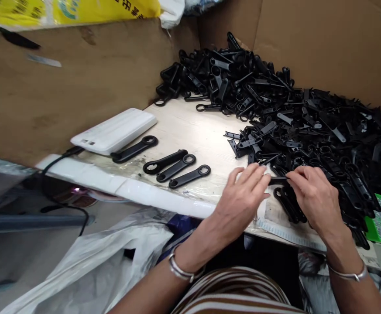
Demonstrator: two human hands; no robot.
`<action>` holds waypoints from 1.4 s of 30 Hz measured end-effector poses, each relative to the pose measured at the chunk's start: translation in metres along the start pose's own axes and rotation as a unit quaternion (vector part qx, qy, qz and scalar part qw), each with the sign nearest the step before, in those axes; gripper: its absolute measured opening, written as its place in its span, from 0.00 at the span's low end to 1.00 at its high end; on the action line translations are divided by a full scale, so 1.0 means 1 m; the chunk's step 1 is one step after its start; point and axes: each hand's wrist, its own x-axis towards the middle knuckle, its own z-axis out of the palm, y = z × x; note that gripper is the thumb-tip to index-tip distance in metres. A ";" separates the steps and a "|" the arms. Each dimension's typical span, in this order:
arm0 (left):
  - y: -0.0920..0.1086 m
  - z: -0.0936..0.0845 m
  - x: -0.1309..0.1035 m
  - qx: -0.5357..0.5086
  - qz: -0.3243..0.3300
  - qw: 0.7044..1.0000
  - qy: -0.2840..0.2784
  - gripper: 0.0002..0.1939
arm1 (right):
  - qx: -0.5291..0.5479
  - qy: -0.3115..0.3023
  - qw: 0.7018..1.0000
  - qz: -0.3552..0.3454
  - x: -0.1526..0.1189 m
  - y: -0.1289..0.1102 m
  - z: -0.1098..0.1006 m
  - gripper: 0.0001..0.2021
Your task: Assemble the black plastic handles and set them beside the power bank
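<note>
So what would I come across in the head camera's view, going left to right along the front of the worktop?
White slab-like device → three ringed black pieces → left hand → black strip → right hand → green tray.

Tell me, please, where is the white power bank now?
In the head view, the white power bank lies on the left part of the table, with a black cable at its near end, just beyond the leftmost loose black handle.

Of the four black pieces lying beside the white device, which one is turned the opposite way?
The second black piece from the left: its ring is at the left end, while the other three have theirs at the right.
</note>
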 end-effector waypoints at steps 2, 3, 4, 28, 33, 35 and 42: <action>0.005 0.007 0.007 -0.083 -0.006 0.996 -0.027 0.14 | 0.076 -0.004 0.996 -0.055 -0.002 0.001 -0.004 0.10; 0.006 0.009 0.009 -0.135 -0.026 0.989 -0.045 0.13 | 0.122 -0.010 0.990 -0.073 -0.001 0.003 -0.005 0.10; 0.005 0.011 0.009 -0.190 -0.055 0.978 -0.062 0.12 | 0.166 -0.015 0.983 -0.078 0.001 0.007 -0.004 0.09; 0.003 0.018 -0.010 -0.731 -0.439 0.521 0.029 0.16 | 0.133 0.008 0.980 0.150 0.028 0.077 -0.047 0.13; 0.016 0.011 -0.011 -0.669 -0.451 0.587 0.066 0.16 | 0.387 -0.035 0.917 0.088 -0.014 0.012 -0.046 0.07; 0.024 0.009 -0.012 -0.652 -0.467 0.595 0.058 0.17 | 0.433 -0.042 0.897 0.081 -0.025 -0.007 -0.033 0.06; 0.064 0.012 -0.031 -0.631 -0.473 0.615 -0.007 0.16 | 0.567 0.012 0.797 0.208 -0.062 -0.043 -0.002 0.05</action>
